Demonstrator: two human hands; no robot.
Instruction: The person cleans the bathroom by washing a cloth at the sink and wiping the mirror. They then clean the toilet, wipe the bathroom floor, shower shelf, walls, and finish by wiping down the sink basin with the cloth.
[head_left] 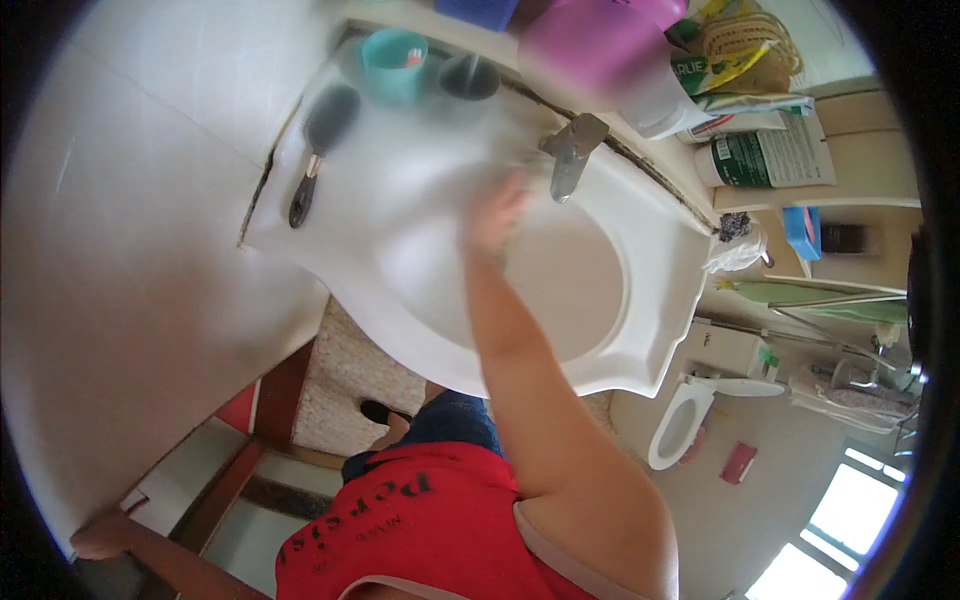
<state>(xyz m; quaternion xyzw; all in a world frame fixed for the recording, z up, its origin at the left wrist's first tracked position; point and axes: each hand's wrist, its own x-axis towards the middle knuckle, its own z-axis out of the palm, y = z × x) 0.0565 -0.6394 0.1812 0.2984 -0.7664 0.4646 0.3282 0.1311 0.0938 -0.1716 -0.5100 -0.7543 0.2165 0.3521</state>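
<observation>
My right hand is over the white sink, close to the metal tap. Motion smears its fingers, so their pose and anything in them cannot be made out. At the lower left edge of the view, my left hand is beside the pale wall, its fingers too unclear to read. A dark-handled hairbrush lies on the sink's left side. Near the back corner stand a teal cup with something small and reddish inside and a dark round object.
A blurred pink container is behind the sink. Tubes and packets, one a green and white tube, crowd the shelf at the right. Beyond are a toilet, a towel rail and a window. A doorway is at the lower left.
</observation>
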